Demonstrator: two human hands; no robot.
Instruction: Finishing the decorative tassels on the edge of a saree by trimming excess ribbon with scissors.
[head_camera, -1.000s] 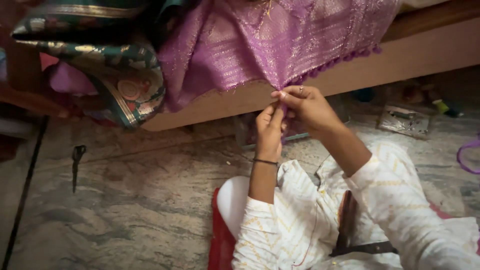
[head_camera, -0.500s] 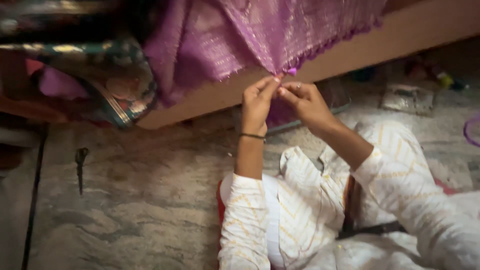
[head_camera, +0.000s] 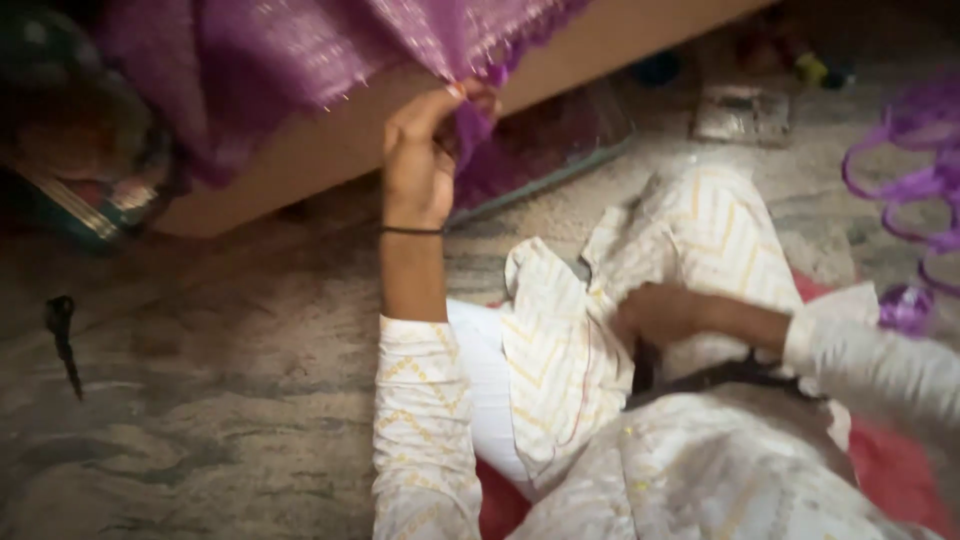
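Note:
My left hand (head_camera: 425, 150) is raised and pinches the fringed lower edge of a purple cloth (head_camera: 330, 50) that hangs over a wooden bed frame (head_camera: 300, 160). A dark band circles that wrist. My right hand (head_camera: 660, 312) is down on my lap, blurred, resting on my white patterned garment (head_camera: 580, 360) beside a dark strap-like thing (head_camera: 720, 375). Its fingers are too smeared to read.
Loops of purple thread (head_camera: 915, 190) lie at the right on the stone floor (head_camera: 200, 400). Black scissors (head_camera: 62, 335) lie at the far left. A patterned folded cloth (head_camera: 90, 190) sits at the upper left, a small flat packet (head_camera: 740, 112) near the bed. Red cushion (head_camera: 890, 480) under me.
My right hand has let go of the cloth edge and dropped to my lap. My left hand stays on the purple edge. The view has moved closer and tilted.

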